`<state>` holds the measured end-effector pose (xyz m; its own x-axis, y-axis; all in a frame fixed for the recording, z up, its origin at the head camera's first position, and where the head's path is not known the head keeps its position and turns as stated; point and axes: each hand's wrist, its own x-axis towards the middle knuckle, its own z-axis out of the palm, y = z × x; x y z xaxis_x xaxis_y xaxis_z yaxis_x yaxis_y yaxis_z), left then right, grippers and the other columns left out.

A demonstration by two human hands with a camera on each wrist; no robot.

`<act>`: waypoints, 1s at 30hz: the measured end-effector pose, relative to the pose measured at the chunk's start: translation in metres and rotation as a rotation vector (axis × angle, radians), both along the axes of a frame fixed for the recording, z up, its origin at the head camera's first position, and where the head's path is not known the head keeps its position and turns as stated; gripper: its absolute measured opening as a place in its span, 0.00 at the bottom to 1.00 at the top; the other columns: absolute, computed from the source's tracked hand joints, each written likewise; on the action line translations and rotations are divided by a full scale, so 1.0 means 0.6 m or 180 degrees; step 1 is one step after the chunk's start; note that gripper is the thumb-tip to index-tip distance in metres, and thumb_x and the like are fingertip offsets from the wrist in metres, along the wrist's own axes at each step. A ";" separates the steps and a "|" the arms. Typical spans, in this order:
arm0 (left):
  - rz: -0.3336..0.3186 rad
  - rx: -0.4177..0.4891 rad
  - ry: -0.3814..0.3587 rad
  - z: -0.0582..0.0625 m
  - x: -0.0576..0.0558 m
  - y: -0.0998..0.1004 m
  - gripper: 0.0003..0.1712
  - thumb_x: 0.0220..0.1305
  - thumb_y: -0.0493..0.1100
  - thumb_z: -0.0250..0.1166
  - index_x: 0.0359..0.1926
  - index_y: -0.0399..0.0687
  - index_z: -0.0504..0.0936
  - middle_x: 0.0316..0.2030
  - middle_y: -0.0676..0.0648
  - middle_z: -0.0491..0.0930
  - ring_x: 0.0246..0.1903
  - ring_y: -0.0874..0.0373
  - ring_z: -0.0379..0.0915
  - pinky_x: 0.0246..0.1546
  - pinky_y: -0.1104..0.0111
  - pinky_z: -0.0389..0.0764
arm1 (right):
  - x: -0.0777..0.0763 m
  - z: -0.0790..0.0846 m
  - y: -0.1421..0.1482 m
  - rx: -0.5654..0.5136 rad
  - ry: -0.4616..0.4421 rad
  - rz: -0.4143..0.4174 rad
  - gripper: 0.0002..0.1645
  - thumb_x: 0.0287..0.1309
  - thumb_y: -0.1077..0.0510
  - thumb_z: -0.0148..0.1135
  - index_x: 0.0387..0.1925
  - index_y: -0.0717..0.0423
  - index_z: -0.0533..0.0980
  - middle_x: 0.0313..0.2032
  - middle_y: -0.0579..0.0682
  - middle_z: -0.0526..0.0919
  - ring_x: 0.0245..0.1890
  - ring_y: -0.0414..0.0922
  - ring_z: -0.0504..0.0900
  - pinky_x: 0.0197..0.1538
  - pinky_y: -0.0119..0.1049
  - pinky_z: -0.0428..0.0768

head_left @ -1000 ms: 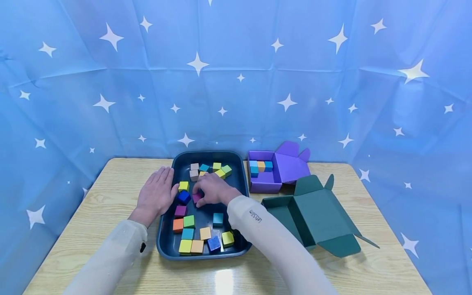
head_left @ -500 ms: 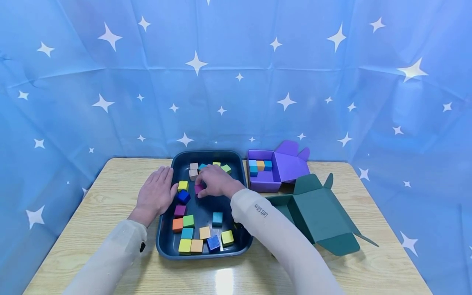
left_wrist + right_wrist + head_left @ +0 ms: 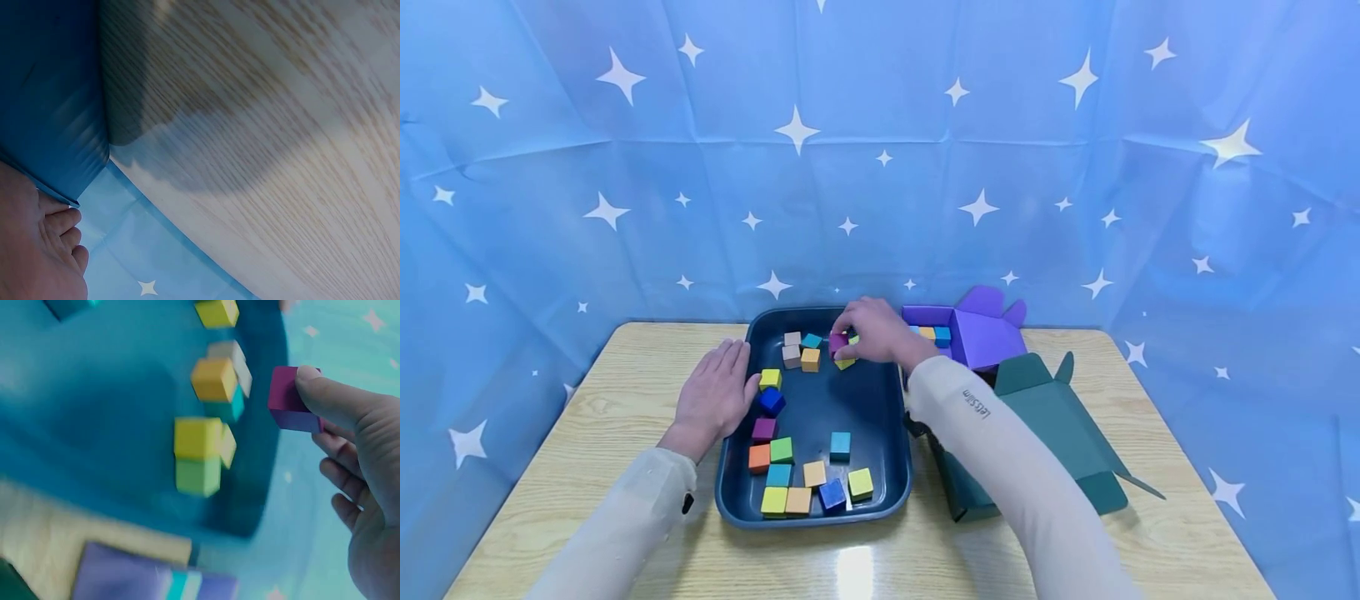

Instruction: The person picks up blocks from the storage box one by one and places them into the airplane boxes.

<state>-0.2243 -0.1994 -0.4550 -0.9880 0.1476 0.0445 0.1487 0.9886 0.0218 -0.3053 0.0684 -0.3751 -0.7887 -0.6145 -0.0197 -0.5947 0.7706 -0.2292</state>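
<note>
Right hand point(image 3: 880, 329) pinches a magenta block point(image 3: 837, 344) between thumb and fingers, held over the far right part of the tray point(image 3: 842, 404). Left hand point(image 3: 715, 396) lies at the tray's left rim, fingers straight. Purple box point(image 3: 988, 333) and green box point(image 3: 1060, 417) stand open, right of the tray.

A light-blue fabric backdrop point(image 3: 917, 196), creased and printed with white four-pointed stars point(image 3: 797, 131) of several sizes, hangs behind and along both sides of the pale wood-grained counter point(image 3: 587, 467). The counter has rounded rear corners; a bright white glare patch point(image 3: 854, 573) shines near its front.
</note>
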 end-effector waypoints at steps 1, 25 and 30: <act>-0.0001 0.0001 -0.0003 0.000 0.000 0.000 0.41 0.74 0.58 0.45 0.75 0.37 0.48 0.75 0.36 0.51 0.76 0.40 0.43 0.77 0.49 0.46 | -0.004 0.005 0.010 -0.0031 -0.0001 -0.0042 0.21 0.55 0.41 0.68 0.48 0.45 0.83 0.49 0.44 0.81 0.54 0.45 0.71 0.65 0.46 0.68; -0.0006 0.0042 -0.0003 0.000 -0.001 -0.002 0.41 0.74 0.58 0.45 0.75 0.37 0.48 0.75 0.36 0.51 0.76 0.39 0.43 0.76 0.49 0.47 | -0.050 -0.009 0.183 0.0193 0.0172 -0.0742 0.20 0.57 0.44 0.68 0.48 0.49 0.82 0.55 0.53 0.79 0.63 0.55 0.68 0.72 0.56 0.58; -0.0004 0.0038 -0.0003 0.000 -0.001 -0.001 0.41 0.74 0.58 0.45 0.75 0.37 0.49 0.75 0.37 0.52 0.76 0.40 0.43 0.76 0.49 0.47 | -0.054 -0.040 0.203 0.0263 0.0114 -0.0892 0.20 0.55 0.44 0.70 0.47 0.49 0.83 0.55 0.54 0.80 0.63 0.57 0.68 0.71 0.56 0.60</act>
